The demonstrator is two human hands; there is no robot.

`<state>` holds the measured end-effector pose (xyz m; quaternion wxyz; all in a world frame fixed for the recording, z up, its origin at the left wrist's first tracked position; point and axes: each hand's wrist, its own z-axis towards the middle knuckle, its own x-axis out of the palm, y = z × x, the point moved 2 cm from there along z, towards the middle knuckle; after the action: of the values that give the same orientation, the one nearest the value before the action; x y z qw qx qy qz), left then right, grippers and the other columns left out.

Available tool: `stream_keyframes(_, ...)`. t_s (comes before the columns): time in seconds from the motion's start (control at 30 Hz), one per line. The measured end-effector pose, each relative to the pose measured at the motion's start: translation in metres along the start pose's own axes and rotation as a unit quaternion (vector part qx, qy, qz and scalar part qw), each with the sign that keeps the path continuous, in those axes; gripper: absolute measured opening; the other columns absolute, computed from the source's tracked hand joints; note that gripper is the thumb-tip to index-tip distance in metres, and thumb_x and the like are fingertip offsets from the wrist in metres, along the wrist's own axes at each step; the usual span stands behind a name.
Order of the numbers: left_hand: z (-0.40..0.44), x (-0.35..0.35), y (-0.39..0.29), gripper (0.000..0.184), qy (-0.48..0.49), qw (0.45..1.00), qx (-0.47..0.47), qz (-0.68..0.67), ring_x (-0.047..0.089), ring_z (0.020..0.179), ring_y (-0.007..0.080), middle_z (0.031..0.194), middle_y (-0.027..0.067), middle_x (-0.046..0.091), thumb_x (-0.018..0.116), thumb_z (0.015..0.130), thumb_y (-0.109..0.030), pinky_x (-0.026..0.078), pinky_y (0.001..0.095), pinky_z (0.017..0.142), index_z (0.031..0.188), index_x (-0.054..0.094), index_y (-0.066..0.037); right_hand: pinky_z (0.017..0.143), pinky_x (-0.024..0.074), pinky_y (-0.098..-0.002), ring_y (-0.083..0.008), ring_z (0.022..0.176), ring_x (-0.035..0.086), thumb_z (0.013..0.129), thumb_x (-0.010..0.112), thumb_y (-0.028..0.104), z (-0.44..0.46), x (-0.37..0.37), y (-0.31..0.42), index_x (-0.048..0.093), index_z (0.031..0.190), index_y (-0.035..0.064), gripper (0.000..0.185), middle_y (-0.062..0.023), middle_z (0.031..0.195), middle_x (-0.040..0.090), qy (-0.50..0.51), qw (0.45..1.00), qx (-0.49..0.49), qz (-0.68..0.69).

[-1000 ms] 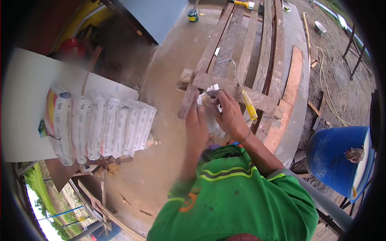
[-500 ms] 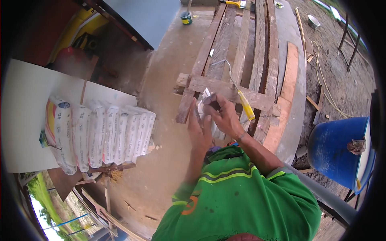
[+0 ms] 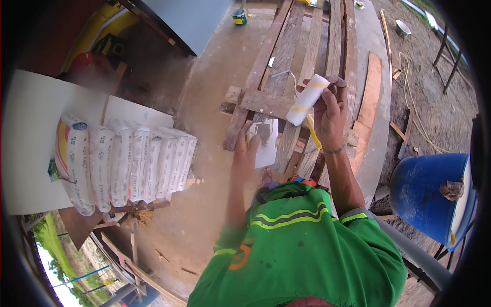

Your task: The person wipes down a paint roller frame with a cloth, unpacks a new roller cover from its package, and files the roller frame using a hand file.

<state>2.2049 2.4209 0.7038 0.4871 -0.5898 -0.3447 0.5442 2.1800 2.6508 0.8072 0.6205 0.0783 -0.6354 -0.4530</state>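
My right hand [image 3: 331, 110] grips a white paint roller sleeve [image 3: 308, 100] with faint yellow stripes, tilted above the wooden bench [image 3: 271, 104]. Lower and to the left, my left hand [image 3: 244, 151] has its fingers round the left edge of a white card-like packaging [image 3: 266, 146] with a grey patch near its top. Behind and below the sleeve lies a roller frame with a yellow handle [image 3: 313, 134], its bent wire [image 3: 286, 73] showing left of my right hand. The sleeve and hand partly hide this frame.
Stacked white bags [image 3: 120, 166] stand at the left. A blue barrel [image 3: 427, 197] is at the right, and a small green paint pot [image 3: 239, 17] stands on the floor near the top. An orange-brown plank [image 3: 369, 97] lies right of the bench.
My right hand has moved right and up, away from my left hand, with the white sleeve now out in view. The white packaging stays at my left hand.
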Motion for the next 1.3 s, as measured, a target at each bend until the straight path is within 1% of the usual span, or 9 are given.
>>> stream_keyframes(0.1,0.026,-0.006,-0.001,0.049,0.093,0.991,-0.091,-0.03,0.046,0.129,0.0322,0.139,0.0199,0.048,0.052,0.1,-0.03,0.036,0.0418,0.105,0.138,0.043,0.0,0.063,0.0548,-0.0368,-0.0213,0.083,0.061,0.091,0.037,0.002,0.002,-0.023,0.005,0.044,0.115,0.0058,0.025,-0.0125,0.103,0.057,-0.012,0.996,0.083,-0.022)
stream_keyframes(0.27,0.052,-0.014,-0.003,0.047,-0.042,0.964,0.022,0.263,0.049,0.117,0.0404,0.125,0.0243,0.052,0.05,0.1,-0.033,0.039,0.0462,0.099,0.135,0.046,-0.003,0.063,0.0481,-0.0301,-0.017,0.08,0.059,0.093,0.043,0.014,-0.009,-0.061,0.015,0.054,0.108,0.0053,0.02,-0.01,0.084,0.058,-0.021,0.963,0.178,-0.199)
stream_keyframes(0.4,0.055,-0.014,-0.028,0.048,-0.072,0.939,0.08,0.326,0.048,0.114,0.039,0.119,0.0199,0.052,0.054,0.095,-0.029,0.038,0.0479,0.098,0.137,0.047,-0.007,0.078,0.0473,-0.0408,-0.0308,0.084,0.062,0.089,0.065,0.038,-0.025,-0.076,0.027,0.058,0.097,-0.0026,0.042,-0.0172,0.089,0.063,0.108,0.731,-0.047,-0.673)
stream_keyframes(0.53,0.052,0.016,-0.029,0.056,0.034,0.921,0.139,0.363,0.042,0.121,0.0364,0.127,0.0188,0.046,0.058,0.092,-0.032,0.031,0.0518,0.104,0.141,0.045,-0.008,0.075,0.049,-0.0438,-0.034,0.081,0.067,0.086,0.069,0.043,-0.039,-0.094,0.018,0.06,0.1,-0.0021,0.048,-0.0225,0.085,0.065,0.174,0.624,0.125,-0.752)
stream_keyframes(0.77,0.046,0.012,-0.045,0.065,0.011,0.9,0.16,0.406,0.037,0.132,0.0371,0.14,0.0208,0.043,0.058,0.094,-0.04,0.022,0.0498,0.111,0.147,0.038,-0.009,0.057,0.0504,-0.0407,-0.0235,0.059,0.065,0.088,0.068,0.039,-0.046,-0.118,-0.002,0.061,0.105,-0.0017,0.045,-0.0123,0.069,0.064,0.183,0.688,0.225,-0.666)
stream_keyframes(0.87,0.05,0.007,-0.063,0.061,0.025,0.944,0.128,0.302,0.046,0.126,0.0344,0.137,0.0209,0.047,0.057,0.096,-0.034,0.03,0.0459,0.109,0.147,0.038,-0.007,0.071,0.05,-0.0408,-0.0308,0.075,0.065,0.086,0.069,0.04,-0.06,-0.105,0.016,0.059,0.114,0.0011,0.049,-0.0175,0.083,0.066,0.152,0.772,0.292,-0.544)
stream_keyframes(0.93,0.052,0.006,-0.067,0.056,0.066,0.984,0.093,0.136,0.053,0.12,0.0302,0.132,0.0195,0.053,0.056,0.099,-0.029,0.037,0.0416,0.106,0.146,0.038,-0.005,0.073,0.05,-0.0394,-0.0297,0.078,0.064,0.088,0.069,0.036,-0.073,-0.092,0.023,0.057,0.115,-0.0005,0.047,-0.0166,0.089,0.065,0.193,0.795,0.229,-0.528)
stream_keyframes(1.07,0.067,-0.011,-0.123,0.045,-0.057,0.978,0.109,-0.171,0.057,0.114,0.0208,0.122,0.0166,0.06,0.051,0.101,-0.016,0.044,0.0355,0.098,0.143,0.041,-0.002,0.081,0.0497,-0.0403,-0.0337,0.094,0.063,0.089,0.07,0.031,-0.095,-0.076,0.029,0.053,0.118,0.0004,0.045,-0.0192,0.107,0.064,0.255,0.792,0.163,-0.53)
stream_keyframes(1.3,0.074,-0.03,-0.168,0.026,-0.074,0.964,0.184,-0.175,0.064,0.098,0.016,0.103,0.011,0.068,0.061,0.096,-0.009,0.048,0.0292,0.09,0.119,0.06,0.004,0.084,0.0489,-0.044,-0.0391,0.098,0.062,0.087,0.071,0.025,-0.101,-0.066,0.021,0.049,0.123,0.0018,0.048,-0.0203,0.107,0.063,0.25,0.768,0.151,-0.57)
